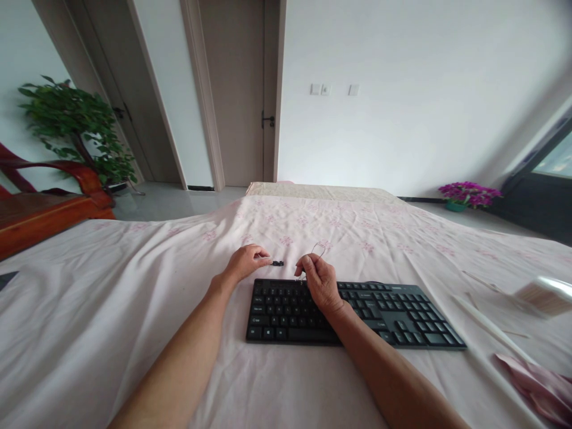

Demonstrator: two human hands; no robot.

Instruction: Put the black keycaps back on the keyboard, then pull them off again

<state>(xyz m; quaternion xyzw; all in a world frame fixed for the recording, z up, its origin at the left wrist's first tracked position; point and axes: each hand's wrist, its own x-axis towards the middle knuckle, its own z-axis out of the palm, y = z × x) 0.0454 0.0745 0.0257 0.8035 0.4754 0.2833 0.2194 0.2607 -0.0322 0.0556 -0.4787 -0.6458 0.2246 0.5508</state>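
Head view, only one: kbd., i.e. a black full-size computer keyboard [370, 307], lies ctr.-lower frame on a pink floral cloth [254, 387]. L hand [249, 261], ctr. frame, has fingers drawn narrow, tips at the left end of small black pieces, prob. keycaps [277, 263], just above kbd.'s top-left edge; can't tell if pinched or only touched. R hand [319, 280], over kbd.'s upper middle, pinches a thin wire loop, poss. a keycap puller [320, 244]; its lower end is near the top key row, contact unclear.

Risks, my judgement: loose pieces could get lost in cloth folds if nudged; wire could slip or scratch keys if pulled at an angle; kbd. might slide, as neither hand pins it down.

Count: 1 kbd., 1 wire loop, 2 hands; black pieces more than 1, too small for an exact no. Far right: 1 clear tub of what look like cotton swabs [547, 296], a few loose sticks, blurred; lower right, 1 pink satiny cloth [538, 381].
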